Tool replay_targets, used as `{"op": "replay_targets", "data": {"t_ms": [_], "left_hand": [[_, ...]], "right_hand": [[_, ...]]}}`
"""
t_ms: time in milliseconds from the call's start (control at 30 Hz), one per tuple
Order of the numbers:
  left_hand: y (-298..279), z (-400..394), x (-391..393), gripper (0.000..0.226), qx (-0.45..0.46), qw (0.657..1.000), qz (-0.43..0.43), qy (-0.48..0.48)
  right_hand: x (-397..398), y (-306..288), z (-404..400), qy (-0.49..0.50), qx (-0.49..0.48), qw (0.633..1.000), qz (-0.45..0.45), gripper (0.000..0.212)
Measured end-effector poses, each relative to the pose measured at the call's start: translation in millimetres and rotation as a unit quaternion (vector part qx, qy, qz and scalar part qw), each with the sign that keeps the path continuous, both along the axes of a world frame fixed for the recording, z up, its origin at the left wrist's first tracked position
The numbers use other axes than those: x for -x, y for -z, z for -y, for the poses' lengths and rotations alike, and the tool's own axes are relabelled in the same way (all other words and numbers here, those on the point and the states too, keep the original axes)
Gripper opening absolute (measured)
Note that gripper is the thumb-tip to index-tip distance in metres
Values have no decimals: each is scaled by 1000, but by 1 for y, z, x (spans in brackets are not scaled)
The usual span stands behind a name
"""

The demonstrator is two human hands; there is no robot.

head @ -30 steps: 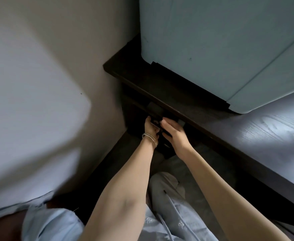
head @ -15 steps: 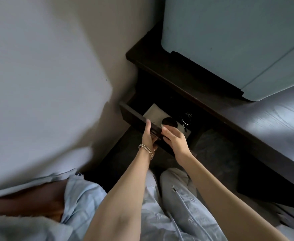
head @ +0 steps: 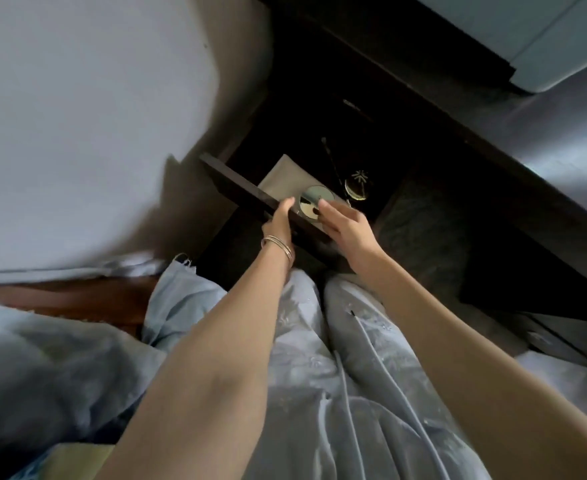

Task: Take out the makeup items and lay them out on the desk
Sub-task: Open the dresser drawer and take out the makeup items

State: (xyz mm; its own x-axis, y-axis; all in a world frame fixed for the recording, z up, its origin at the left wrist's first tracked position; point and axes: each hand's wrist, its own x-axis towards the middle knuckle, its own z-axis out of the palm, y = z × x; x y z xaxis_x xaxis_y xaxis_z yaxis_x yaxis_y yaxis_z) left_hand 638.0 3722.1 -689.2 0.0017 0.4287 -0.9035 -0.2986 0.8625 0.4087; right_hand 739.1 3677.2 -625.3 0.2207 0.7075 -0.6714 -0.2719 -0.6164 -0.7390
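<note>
Hands were at the open drawer [head: 247, 194] under the desk [head: 559, 133]. Left hand [head: 280, 220] gripped its front edge; right hand [head: 345, 225] reached in, fingers loosely spread, holding nothing. Makeup items, maybe a round shiny compact [head: 314, 200], lay inside. Next: pick one.

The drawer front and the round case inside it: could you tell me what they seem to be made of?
The drawer front looks like dark-stained wood or wood veneer with a smooth satin finish, catching a dull sheen along its top edge. The round case looks like glossy plastic or metal, since its lid gives mirror-like reflections; which one is unclear.
</note>
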Motion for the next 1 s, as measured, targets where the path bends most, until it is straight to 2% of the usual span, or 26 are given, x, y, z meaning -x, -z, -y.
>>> {"op": "replay_targets", "data": {"t_ms": [67,233,333,433,533,600,733,800,867,933,1000], "left_hand": [[-6,5,9,75,12,1000,6,17],[-18,9,15,60,0,999,13,43],[-19,8,18,60,3,998,18,56],[-28,4,16,54,13,998,-15,53],[-38,-6,13,68,9,989,-142,29],[-50,-12,11,74,-63,969,-236,24],[-69,-23,10,61,-203,908,-366,8],[-72,-31,8,50,-263,877,-401,15],[-73,-41,2,40,-299,866,-395,71],[-68,-52,-9,38,-306,857,-371,187],[-57,-61,-21,40,-279,842,-330,324]], "right_hand": [[2,3,7,-11,15,1000,12,18],[8,8,9,-1,4,999,43,41],[12,9,3,-2,0,999,47,41],[12,7,0,9,-2,999,35,41],[9,9,0,25,5,1000,19,43],[7,10,-1,25,12,999,17,42],[1,13,-7,28,16,999,6,40],[-4,14,-10,25,18,999,9,36],[-9,17,-14,22,21,999,17,27],[-14,23,-19,15,25,999,30,23],[-18,31,-25,7,37,998,45,28]]}}
